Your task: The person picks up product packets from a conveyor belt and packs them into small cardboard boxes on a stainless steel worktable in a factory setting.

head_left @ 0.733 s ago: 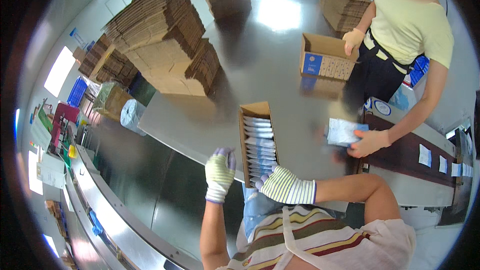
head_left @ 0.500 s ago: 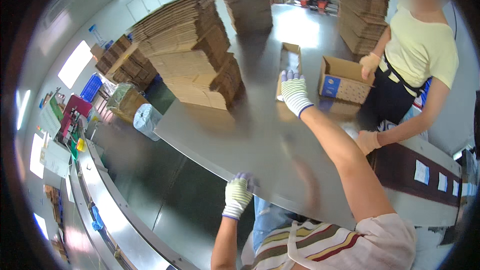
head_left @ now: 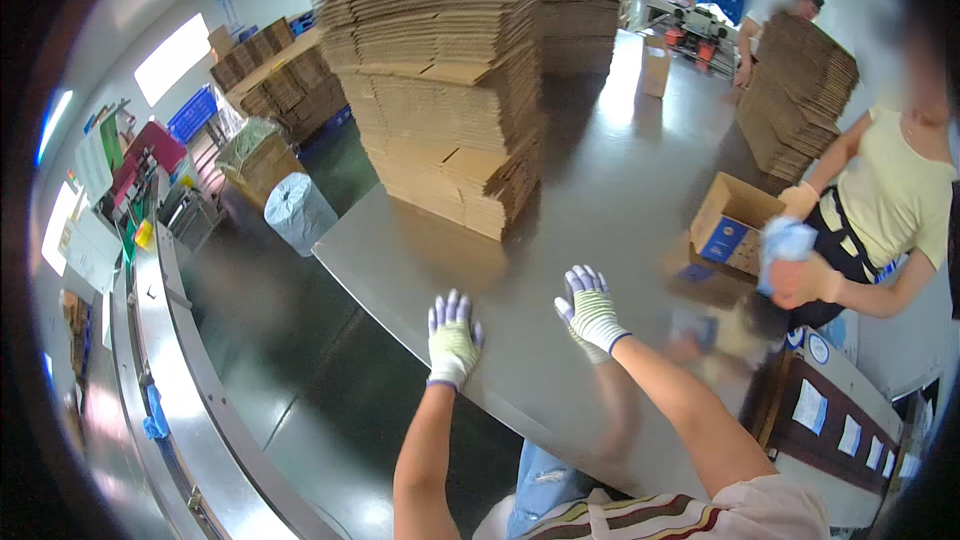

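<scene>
My left hand (head_left: 453,340), in a striped glove with pale purple fingertips, hangs over the near-left edge of the metal table (head_left: 440,270) with its fingers spread. Nothing is in it. My right hand (head_left: 592,310), gloved the same way, is over the tabletop with fingers stretched out and holds nothing. Whether either palm touches the metal is hard to tell. Ahead of both hands rises a tall stack of flattened cardboard boxes (head_left: 450,90). A narrow brown carton (head_left: 655,68) stands well beyond my right hand, towards the far end of the table.
At the right a co-worker in a pale yellow top holds a blue-and-white packet (head_left: 788,245) beside an open carton with a blue panel (head_left: 728,230). More flattened boxes (head_left: 800,90) are stacked behind it. A conveyor (head_left: 825,410) lies at the lower right; a metal counter (head_left: 190,360) runs along the left.
My right hand has left the narrow carton and drawn back towards me; the carton is now far up the table. My left hand has risen and spread. The co-worker now holds a packet.
</scene>
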`<state>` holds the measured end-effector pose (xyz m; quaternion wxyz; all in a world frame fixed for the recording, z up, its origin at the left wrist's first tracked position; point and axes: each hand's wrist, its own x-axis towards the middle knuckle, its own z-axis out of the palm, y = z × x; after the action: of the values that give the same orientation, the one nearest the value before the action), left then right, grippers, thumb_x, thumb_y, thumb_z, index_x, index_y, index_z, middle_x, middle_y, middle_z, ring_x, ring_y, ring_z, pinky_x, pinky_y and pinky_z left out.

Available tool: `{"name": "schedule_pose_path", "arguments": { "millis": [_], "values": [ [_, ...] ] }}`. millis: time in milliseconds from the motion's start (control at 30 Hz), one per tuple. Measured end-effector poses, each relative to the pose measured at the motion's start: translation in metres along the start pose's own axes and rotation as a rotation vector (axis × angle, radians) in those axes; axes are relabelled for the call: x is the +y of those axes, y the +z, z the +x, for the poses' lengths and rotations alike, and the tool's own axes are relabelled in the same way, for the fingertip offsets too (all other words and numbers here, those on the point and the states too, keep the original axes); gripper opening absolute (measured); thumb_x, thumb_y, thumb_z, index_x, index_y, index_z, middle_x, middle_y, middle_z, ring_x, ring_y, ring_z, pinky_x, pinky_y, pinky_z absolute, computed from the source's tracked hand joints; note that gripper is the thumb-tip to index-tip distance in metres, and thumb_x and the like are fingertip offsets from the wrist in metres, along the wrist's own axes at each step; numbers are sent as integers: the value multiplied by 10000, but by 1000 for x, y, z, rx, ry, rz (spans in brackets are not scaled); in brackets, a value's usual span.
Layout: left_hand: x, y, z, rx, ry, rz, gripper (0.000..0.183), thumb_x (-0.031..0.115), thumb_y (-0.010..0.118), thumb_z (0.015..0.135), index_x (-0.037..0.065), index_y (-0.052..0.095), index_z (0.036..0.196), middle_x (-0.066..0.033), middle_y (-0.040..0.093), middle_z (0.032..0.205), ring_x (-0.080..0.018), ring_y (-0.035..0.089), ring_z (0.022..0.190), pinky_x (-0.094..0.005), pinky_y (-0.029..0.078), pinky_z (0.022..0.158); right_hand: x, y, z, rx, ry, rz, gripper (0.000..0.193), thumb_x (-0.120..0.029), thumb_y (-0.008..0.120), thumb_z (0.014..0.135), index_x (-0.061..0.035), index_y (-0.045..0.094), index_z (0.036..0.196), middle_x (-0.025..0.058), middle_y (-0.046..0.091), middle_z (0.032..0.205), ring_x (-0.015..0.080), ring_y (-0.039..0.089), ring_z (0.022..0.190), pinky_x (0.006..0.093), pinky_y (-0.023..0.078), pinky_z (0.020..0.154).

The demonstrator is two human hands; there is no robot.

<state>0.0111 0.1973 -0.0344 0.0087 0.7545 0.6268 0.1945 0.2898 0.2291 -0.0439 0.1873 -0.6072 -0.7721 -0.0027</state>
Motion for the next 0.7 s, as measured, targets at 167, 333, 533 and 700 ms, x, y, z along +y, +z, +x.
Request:
{"name": "schedule_pose_path", "arguments": {
  "millis": [167,333,533,700],
  "values": [
    [-61,21,91,102,-225,48,544,290,519,851,49,414,1326,-152,354,1432,-354,259,1356,-455,185,1118,-5,27,64,180,35,82,526,-317,526,859,-6,439,1274,191,450,1320,343,372,1268,458,235,1098],
    [-111,36,159,239,-355,72,588,251,554,833,-4,369,1330,-186,389,1392,-368,308,1322,-459,209,1107,1,48,135,150,179,125,533,-266,509,860,-23,387,1319,205,470,1295,365,374,1260,453,256,1087],
    [-153,39,226,298,-474,-7,651,183,563,815,-34,302,1369,-222,388,1384,-369,316,1318,-424,220,1105,26,77,209,126,359,165,611,-153,556,790,-24,358,1354,228,477,1285,407,439,1173,434,352,1028],
    [-182,48,267,296,-502,-109,740,167,573,811,-20,205,1426,-239,367,1403,-334,291,1348,-398,188,1124,33,80,241,243,249,232,557,-150,558,796,-68,433,1332,211,548,1216,404,491,1122,438,384,991]
  ]
}}
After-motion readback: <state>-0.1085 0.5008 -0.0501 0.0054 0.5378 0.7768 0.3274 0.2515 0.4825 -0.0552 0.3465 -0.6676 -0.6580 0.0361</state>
